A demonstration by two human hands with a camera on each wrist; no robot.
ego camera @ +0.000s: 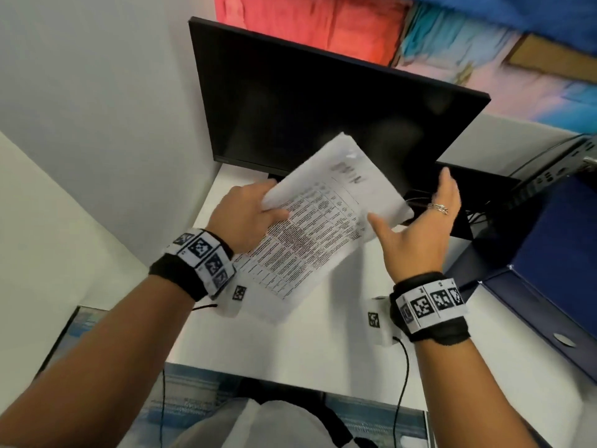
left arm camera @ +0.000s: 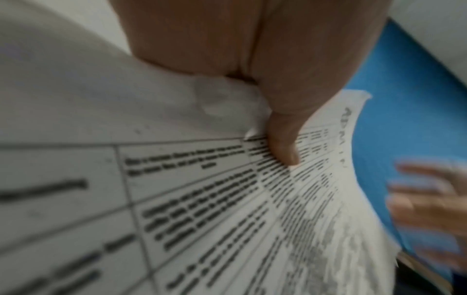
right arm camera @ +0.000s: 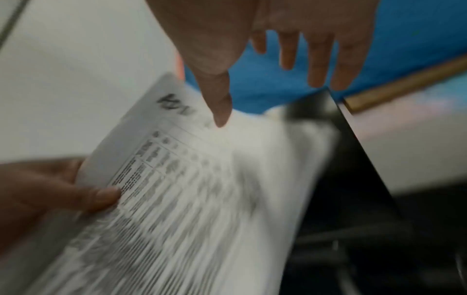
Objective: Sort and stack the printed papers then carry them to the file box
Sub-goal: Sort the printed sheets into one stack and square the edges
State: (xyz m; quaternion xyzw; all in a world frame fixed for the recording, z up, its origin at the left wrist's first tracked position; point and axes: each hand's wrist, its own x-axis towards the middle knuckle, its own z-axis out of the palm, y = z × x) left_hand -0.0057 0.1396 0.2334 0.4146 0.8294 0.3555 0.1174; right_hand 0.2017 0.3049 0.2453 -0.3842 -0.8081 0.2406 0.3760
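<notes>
A stack of printed papers (ego camera: 323, 218) with a table of text hangs tilted above the white desk (ego camera: 307, 344). My left hand (ego camera: 248, 215) pinches the stack's left edge, thumb on top. The left wrist view shows that thumb (left arm camera: 283, 143) pressed on the papers (left arm camera: 202, 199). My right hand (ego camera: 420, 224) is spread with straight fingers just right of the stack and holds nothing. In the right wrist view the right hand (right arm camera: 265, 69) hovers over the blurred papers (right arm camera: 189, 199), beside the left thumb (right arm camera: 101, 196). A dark blue file box (ego camera: 542, 286) sits at the right.
A black monitor (ego camera: 323, 101) stands right behind the papers. Cables and a black device (ego camera: 549, 169) lie at the back right. White partition walls (ego camera: 97, 124) close off the left. The desk's front edge is near my body.
</notes>
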